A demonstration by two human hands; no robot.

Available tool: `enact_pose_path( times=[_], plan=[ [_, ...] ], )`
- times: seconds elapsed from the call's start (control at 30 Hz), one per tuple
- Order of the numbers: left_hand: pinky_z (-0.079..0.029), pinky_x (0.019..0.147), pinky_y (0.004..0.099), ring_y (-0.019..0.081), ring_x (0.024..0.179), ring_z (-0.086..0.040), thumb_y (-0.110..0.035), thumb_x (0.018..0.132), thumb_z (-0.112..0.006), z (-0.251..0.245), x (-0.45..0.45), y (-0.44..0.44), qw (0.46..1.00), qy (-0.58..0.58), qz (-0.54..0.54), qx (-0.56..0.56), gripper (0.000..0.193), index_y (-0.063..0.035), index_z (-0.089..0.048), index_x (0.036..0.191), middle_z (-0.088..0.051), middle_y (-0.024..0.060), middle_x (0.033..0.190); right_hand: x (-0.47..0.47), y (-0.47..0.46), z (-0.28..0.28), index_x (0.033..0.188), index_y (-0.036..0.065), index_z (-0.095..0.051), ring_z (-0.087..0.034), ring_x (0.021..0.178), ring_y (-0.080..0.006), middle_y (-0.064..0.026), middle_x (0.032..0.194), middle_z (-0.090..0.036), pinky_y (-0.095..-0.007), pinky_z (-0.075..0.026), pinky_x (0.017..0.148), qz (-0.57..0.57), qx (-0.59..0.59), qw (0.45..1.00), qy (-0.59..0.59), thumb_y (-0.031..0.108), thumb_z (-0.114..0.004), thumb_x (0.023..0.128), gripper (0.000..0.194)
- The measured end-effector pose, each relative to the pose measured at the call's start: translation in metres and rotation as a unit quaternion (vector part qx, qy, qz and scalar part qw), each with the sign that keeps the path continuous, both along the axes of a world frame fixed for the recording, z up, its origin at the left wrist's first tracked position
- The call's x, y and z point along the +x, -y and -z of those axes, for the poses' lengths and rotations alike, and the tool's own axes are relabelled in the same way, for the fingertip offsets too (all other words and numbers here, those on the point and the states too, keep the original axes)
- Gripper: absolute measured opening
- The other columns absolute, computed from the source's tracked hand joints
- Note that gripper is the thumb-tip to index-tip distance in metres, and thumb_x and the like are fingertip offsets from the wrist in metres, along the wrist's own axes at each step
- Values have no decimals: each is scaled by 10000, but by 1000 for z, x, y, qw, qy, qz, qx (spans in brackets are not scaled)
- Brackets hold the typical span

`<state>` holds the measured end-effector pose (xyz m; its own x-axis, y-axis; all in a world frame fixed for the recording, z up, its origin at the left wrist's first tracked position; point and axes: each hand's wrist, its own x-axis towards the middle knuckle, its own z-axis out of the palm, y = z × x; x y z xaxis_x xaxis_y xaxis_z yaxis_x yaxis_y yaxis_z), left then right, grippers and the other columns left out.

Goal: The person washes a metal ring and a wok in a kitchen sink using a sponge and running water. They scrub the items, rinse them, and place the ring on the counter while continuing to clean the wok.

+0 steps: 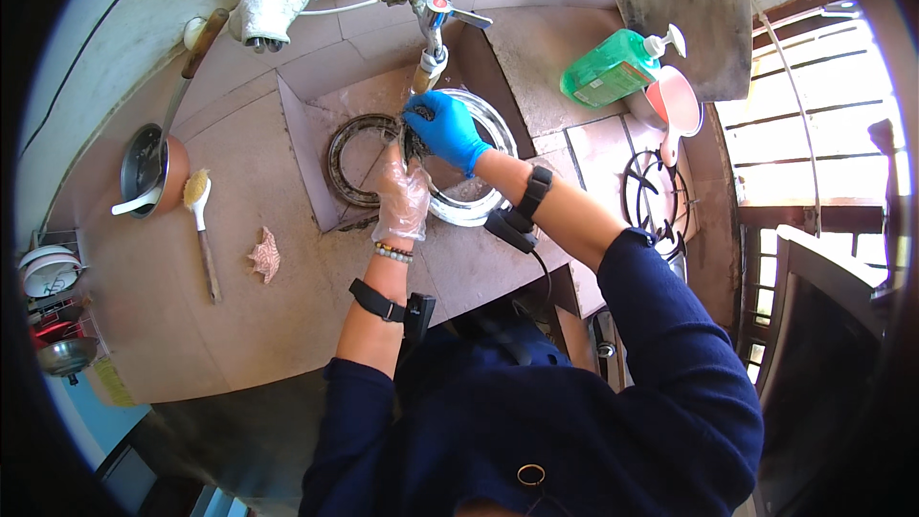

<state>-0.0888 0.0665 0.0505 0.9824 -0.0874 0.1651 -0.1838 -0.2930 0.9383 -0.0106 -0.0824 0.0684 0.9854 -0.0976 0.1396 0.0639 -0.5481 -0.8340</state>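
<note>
My left hand [400, 197], in a clear plastic glove, grips a dark, grimy metal part [412, 147] under the faucet [434, 32]. My right hand [446, 128] wears a blue glove and presses what looks like a steel wool scourer [423, 113] against the top of that part. The part's full shape is hidden by my hands. Below them in the tiled sink [307, 158], a blackened metal ring [335, 165] lies to the left. A shiny silver ring [467, 214] is on the right, partly covered by my right hand and wrist.
On the left counter are a pot [176, 165] holding a long-handled utensil, a scrub brush [204, 230] and a patterned cloth [266, 255]. To the right are a green pump bottle [607, 70], a pink dipper [675, 104], a black burner grate [626, 190] and a leaning board [682, 21].
</note>
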Motion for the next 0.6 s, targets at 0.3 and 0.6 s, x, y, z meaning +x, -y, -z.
enact_pose_path(
  times=[0.3, 0.6],
  plan=[
    [-496, 579, 336, 228, 638, -633, -54, 940, -556, 5, -20, -4, 994, -25, -54, -91, 315, 58, -519, 1233, -630, 130, 757, 6, 72, 5, 1010, 118, -640, -662, 865, -377, -159, 940, -692, -441, -531, 756, -39, -131, 988, -73, 274, -670, 822, 246],
    [-462, 516, 308, 161, 575, -582, -153, 922, -615, 10, 38, -30, 968, -239, 39, -61, 177, -12, -542, 999, -608, 71, 713, 25, 5, -1, 983, 137, -614, -646, 833, -393, -155, 869, -673, -449, -528, 740, -241, -168, 956, 16, 248, -675, 797, 225]
  ],
)
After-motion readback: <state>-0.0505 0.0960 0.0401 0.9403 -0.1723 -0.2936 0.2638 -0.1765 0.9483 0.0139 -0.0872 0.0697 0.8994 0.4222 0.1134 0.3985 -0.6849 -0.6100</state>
